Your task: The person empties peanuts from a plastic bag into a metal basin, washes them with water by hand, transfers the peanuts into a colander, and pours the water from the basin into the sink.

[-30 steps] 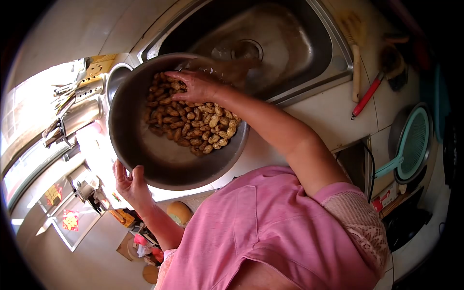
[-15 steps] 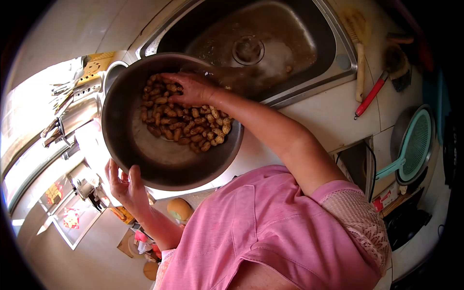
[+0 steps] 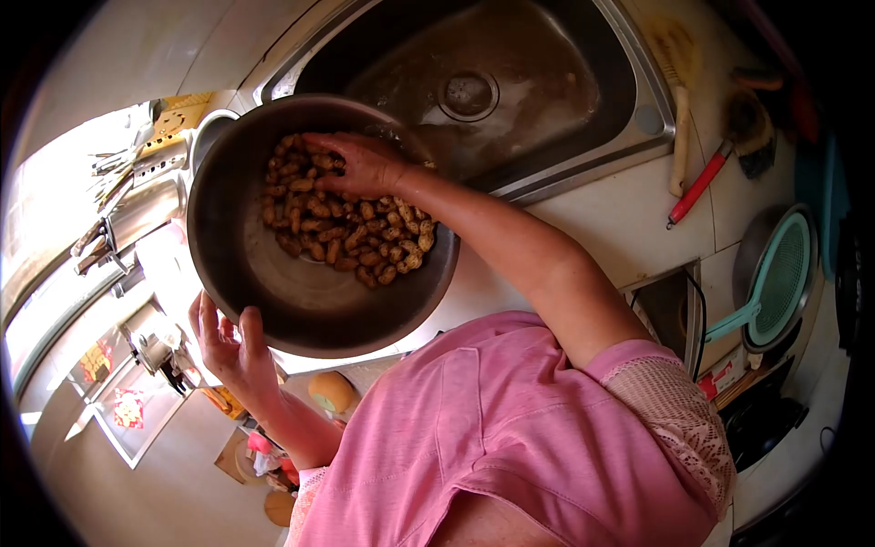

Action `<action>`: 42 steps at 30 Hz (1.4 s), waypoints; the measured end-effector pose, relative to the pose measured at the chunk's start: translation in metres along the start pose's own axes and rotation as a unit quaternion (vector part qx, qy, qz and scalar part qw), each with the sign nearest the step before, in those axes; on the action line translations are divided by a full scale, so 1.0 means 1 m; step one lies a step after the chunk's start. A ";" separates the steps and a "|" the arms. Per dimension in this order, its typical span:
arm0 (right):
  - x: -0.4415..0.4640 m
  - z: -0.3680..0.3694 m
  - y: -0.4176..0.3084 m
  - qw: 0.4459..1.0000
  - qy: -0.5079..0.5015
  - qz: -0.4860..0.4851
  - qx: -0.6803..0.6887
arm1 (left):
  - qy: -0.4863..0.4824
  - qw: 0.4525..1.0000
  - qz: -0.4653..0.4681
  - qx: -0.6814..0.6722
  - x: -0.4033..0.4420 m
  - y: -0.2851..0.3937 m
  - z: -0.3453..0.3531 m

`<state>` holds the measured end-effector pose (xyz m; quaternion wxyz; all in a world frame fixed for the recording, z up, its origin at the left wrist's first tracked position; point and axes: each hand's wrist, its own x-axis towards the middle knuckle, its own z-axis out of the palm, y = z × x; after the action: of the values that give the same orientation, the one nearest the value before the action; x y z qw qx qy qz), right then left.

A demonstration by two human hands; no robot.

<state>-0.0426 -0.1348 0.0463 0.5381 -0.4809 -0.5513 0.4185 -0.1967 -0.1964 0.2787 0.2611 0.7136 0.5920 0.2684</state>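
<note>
A large dark metal basin (image 3: 246, 301) is tilted at the edge of the sink, with many wet, unshelled peanuts (image 3: 351, 232) heaped toward its sink side. My left hand (image 3: 232, 351) grips the basin's near left rim, thumb at the wall and fingers around the outside. Reaching inside, my right hand (image 3: 360, 167) lies over the peanuts near the sink-side wall. Its fingers are stretched out and pressed against the heap, the tips partly hidden among the nuts.
Beyond the basin is a steel sink (image 3: 652, 128) with a round drain (image 3: 468, 95) and a little murky water. To the right lie a wooden-handled brush (image 3: 680, 137), a red-handled brush (image 3: 702, 187) and a green strainer (image 3: 784, 273). Utensils and a knife rack stand left.
Water that was flowing over the basin's lip into the sink has mostly stopped, and the sink's water has dropped, baring the drain. Both hands and the basin have barely moved.
</note>
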 end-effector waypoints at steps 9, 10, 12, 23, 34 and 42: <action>0.001 0.000 0.002 0.999 0.003 -0.011 0.032 | -0.008 1.000 0.008 0.018 0.003 0.002 0.001; 0.002 0.000 0.002 0.999 0.003 -0.011 0.031 | -0.011 1.000 0.014 0.012 0.004 0.002 0.000; 0.002 -0.001 0.001 1.000 0.001 -0.008 0.026 | -0.014 1.000 0.017 0.013 0.004 0.002 0.000; 0.001 0.001 0.009 0.997 -0.004 0.037 0.071 | -0.016 0.997 0.045 0.054 0.022 0.019 0.011; 0.001 0.003 0.010 0.998 -0.003 0.043 0.046 | -0.018 0.994 0.063 0.089 0.021 0.019 0.010; 0.000 -0.004 -0.001 0.999 -0.015 0.018 -0.024 | 0.024 0.999 0.019 0.009 0.004 -0.006 -0.003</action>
<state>-0.0391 -0.1350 0.0479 0.5105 -0.4970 -0.5608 0.4218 -0.2018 -0.1910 0.2770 0.2352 0.7201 0.5871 0.2852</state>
